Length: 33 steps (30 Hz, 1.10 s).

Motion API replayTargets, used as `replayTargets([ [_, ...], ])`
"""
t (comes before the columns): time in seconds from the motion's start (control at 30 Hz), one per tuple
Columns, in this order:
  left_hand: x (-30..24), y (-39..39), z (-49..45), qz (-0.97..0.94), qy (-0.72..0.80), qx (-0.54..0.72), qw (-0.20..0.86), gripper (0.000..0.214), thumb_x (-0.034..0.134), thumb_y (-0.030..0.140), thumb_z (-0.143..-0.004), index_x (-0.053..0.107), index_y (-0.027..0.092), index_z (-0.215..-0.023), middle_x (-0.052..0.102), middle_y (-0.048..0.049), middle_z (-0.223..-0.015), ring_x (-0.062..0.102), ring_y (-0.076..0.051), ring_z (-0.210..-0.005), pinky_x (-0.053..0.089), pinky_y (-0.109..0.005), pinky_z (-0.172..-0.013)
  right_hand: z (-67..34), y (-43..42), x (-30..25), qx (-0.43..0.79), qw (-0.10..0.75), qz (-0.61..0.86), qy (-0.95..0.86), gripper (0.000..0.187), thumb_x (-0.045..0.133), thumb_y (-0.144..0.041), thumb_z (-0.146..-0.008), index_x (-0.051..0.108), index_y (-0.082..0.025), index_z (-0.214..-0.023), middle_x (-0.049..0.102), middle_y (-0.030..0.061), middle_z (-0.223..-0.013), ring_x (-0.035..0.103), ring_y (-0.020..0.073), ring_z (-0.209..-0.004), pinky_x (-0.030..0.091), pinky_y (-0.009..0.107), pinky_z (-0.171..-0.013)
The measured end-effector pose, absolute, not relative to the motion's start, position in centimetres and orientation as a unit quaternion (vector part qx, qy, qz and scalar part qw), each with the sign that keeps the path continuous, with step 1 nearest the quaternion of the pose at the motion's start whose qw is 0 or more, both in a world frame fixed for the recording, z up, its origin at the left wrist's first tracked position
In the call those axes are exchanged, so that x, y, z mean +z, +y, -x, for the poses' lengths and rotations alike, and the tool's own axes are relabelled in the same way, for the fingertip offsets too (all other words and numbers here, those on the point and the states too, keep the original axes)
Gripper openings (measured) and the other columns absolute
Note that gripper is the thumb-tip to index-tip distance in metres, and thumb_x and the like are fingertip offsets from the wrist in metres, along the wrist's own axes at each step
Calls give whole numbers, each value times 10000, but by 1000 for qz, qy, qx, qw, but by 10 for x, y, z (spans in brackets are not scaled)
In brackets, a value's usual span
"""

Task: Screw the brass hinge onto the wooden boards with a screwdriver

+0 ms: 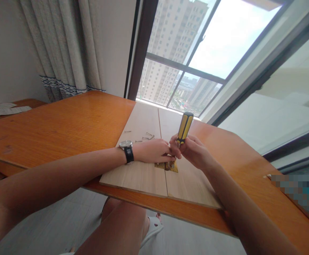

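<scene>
1. My right hand [194, 152] pinches a yellow-and-black screwdriver [185, 127] low on the handle; tip hidden by my fingers.
2. My left hand [151, 150] lies flat, pressed on the left of two pale wooden boards [135, 177], fingertips against my right hand. One wristwatch [126, 148] on that wrist, dial too small to read.
3. One brass hinge [167, 165] just below my hands, across the seam between the boards.
4. Roughly five loose screws [145, 138] on the boards beyond my left hand; exact count unclear.
5. Boards lie on the orange wood table [64, 131], open tabletop on both sides, near board edge just short of the table edge.
6. Farther off: one curtain [66, 46], one window [181, 60], high-rise building [170, 46] outside.
</scene>
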<state>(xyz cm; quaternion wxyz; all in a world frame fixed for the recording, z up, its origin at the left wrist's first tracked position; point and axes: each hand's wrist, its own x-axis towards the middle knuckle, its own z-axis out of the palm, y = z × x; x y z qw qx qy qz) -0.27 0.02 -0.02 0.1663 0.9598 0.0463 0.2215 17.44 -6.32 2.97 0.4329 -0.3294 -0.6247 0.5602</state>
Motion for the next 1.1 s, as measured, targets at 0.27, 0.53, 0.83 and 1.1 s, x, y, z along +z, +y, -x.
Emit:
replayTargets([
  [0.27,2,-1,3,-963,53,209,160,244,539,230,-986,775,168,-964,766,-60,-981,694,-169,-999,488,-233,-951,-174,-63,30,562,434,324,-625,424,705,-559,-819,682,-152,-934,598,-6,-583,530,120,-529,442,259,-547],
  [0.53,2,-1,3,-966,51,208,145,276,516,234,-1004,778,151,-983,768,-69,-987,705,-180,-987,497,-240,-930,-173,-64,30,560,435,325,-625,418,711,-553,-819,686,-154,-942,605,-4,-584,545,124,-531,447,257,-529],
  [0.83,0,2,3,-971,43,192,132,302,499,271,-1020,780,162,-995,770,-58,-996,697,-170,-1011,481,-228,-943,-173,-65,32,559,432,315,-634,400,709,-539,-830,699,-155,-939,614,0,-601,562,122,-546,461,250,-544],
  [1.1,0,1,3,-968,35,209,134,259,507,239,-1013,759,179,-1022,760,-44,-1012,692,-163,-995,482,-239,-938,-173,-65,32,557,428,311,-641,382,696,-520,-852,726,-153,-954,634,5,-617,581,116,-558,460,240,-563],
])
